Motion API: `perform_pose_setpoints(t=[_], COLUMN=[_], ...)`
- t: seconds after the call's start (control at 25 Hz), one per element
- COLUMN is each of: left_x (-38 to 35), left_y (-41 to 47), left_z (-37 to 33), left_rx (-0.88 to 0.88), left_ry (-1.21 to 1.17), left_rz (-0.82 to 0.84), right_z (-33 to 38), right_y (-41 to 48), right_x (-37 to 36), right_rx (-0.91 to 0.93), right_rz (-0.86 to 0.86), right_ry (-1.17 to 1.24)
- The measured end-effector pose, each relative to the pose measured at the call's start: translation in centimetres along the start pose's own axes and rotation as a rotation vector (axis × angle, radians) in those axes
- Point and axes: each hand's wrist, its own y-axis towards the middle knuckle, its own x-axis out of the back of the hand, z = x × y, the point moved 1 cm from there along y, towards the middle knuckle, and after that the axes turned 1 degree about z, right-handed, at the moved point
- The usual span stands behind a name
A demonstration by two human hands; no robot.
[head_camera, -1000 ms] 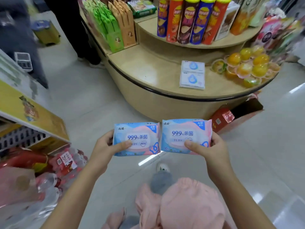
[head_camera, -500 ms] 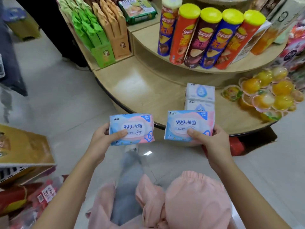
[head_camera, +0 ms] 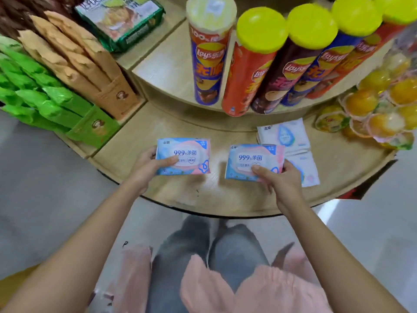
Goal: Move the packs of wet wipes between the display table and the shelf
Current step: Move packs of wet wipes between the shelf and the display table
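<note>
Standing at the round desk (head_camera: 117,157), the person holds two packs of wet wipes low over its lower tier. The left hand (head_camera: 146,168) grips the left pack (head_camera: 184,155), thumb on top. The right pack (head_camera: 252,162) is pinched by the right hand (head_camera: 282,184) and overlaps the white packs (head_camera: 284,134) already lying on the desk. Neither held pack looks released yet, so this delivery seems nearly done — setting down and letting go remain.

Beyond the right hand (head_camera: 282,184), flat white wipe packs (head_camera: 282,134) lie partly hidden by its blue-and-pink plastic pack (head_camera: 252,159); farther right, what may be orange jelly cups (head_camera: 379,100) blur.
</note>
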Motion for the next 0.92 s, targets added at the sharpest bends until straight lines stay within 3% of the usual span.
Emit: perform_pose_setpoints(t=[0.24, 0.52, 0.76, 0.92], left_x=[-0.8, -2.3, -2.1, -3.0], left_y=[8.5, 12.5, 11.8, 11.3], left_z=[0.0, 1.0, 1.1, 1.9], left_rx=[0.007, -0.022, -0.158, -0.228], left_ry=[0.077, 0.084, 0.360, 0.452], left_rz=[0.106, -0.039, -0.132, -0.156], right_z=[-2.4, -3.0, -3.0, -3.9], right_y=[7.6, 11.1, 10.8, 10.7], right_x=[-2.3, -5.1, -4.8, -4.7], right_rx=[-0.116, -0.097, 0.131, 0.095], right_rz=[-0.027, -0.052, -0.236, -0.315], right_ry=[0.011, -0.008, -0.673, -0.768])
